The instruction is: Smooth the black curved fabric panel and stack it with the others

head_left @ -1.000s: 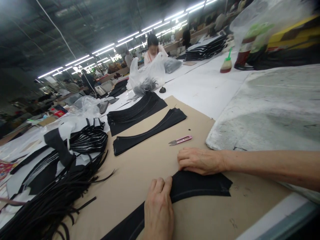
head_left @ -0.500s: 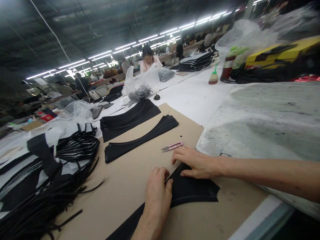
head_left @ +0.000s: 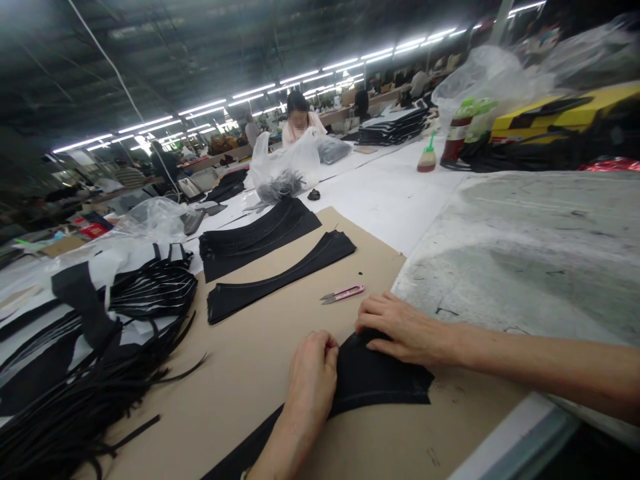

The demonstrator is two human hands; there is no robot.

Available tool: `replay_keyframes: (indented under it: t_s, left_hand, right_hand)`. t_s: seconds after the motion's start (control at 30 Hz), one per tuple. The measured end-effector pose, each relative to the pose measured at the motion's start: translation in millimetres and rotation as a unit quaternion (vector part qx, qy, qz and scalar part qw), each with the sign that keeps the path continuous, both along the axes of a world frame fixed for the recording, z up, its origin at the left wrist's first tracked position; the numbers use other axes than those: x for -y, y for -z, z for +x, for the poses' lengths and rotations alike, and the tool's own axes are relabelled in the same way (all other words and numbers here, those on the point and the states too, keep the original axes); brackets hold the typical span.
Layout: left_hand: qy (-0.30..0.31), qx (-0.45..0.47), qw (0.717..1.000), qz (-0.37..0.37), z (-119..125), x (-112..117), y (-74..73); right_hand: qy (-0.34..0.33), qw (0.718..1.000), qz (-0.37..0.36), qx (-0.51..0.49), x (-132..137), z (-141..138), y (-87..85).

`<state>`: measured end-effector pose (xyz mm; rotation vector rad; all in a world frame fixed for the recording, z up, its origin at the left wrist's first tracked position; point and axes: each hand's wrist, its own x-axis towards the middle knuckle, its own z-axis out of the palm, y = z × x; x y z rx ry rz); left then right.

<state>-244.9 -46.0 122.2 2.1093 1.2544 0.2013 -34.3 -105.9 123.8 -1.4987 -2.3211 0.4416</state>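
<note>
While my left hand [head_left: 311, 375] pinches and my right hand [head_left: 400, 328] lies flat on this fabric piece [head_left: 383, 381], two stacks [head_left: 280, 277] beyond look done.

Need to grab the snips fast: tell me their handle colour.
Pink handle on the snips, seen best in the head view.

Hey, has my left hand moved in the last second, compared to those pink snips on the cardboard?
Yes. The left hand has slid forward along the black fabric piece, closer to the pink snips, fingers now curled.
</note>
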Motion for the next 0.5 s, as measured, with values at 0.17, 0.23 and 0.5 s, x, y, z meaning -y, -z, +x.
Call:
replay_keyframes:
  t_s: [0.17, 0.23, 0.5]
  left_hand:
    - [0.008, -0.007, 1.0, 0.016, 0, 0, -0.4]
    - [0.009, -0.006, 1.0, 0.014, 0, 0, -0.3]
    - [0.027, 0.021, 0.999, -0.008, -3, -8, 1.8]
  right_hand:
    - [-0.006, 1.0, -0.004, 0.008, -3, -4, -2.9]
    - [-0.009, 1.0, 0.0, 0.01, -4, -6, -2.4]
    - [-0.018, 0.999, 0.007, 0.036, -8, -13, -1.0]
